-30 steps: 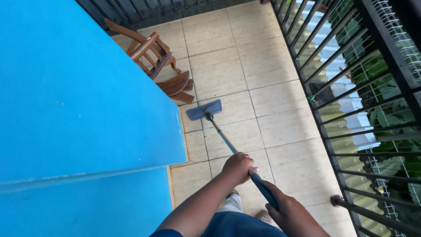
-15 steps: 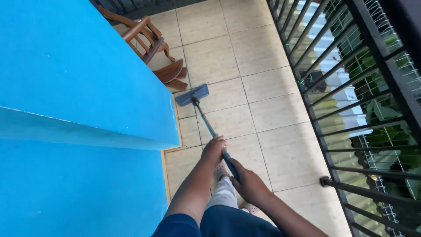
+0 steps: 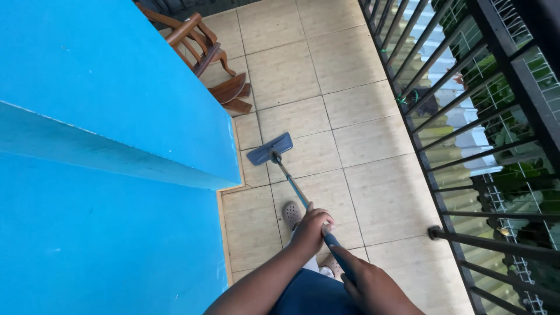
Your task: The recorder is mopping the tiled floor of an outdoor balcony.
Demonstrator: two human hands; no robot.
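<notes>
A flat blue mop has its head (image 3: 269,149) on the beige floor tiles (image 3: 373,192), close to the corner of a bright blue wall (image 3: 111,116). Its thin handle (image 3: 290,182) runs back toward me. My left hand (image 3: 311,228) is wrapped around the handle higher along it, and my right hand (image 3: 368,284) grips the blue end of the handle lower, near my body. A perforated clog (image 3: 291,213) on one foot shows just left of the handle.
A wooden rocking chair (image 3: 201,52) stands at the far end beside the blue wall. Black metal railing bars (image 3: 466,146) line the right side of the balcony, with corrugated roofing and green plants beyond them.
The view has shifted, and the mop head now lies a little nearer the blue wall's corner. Both hands have stayed on the handle.
</notes>
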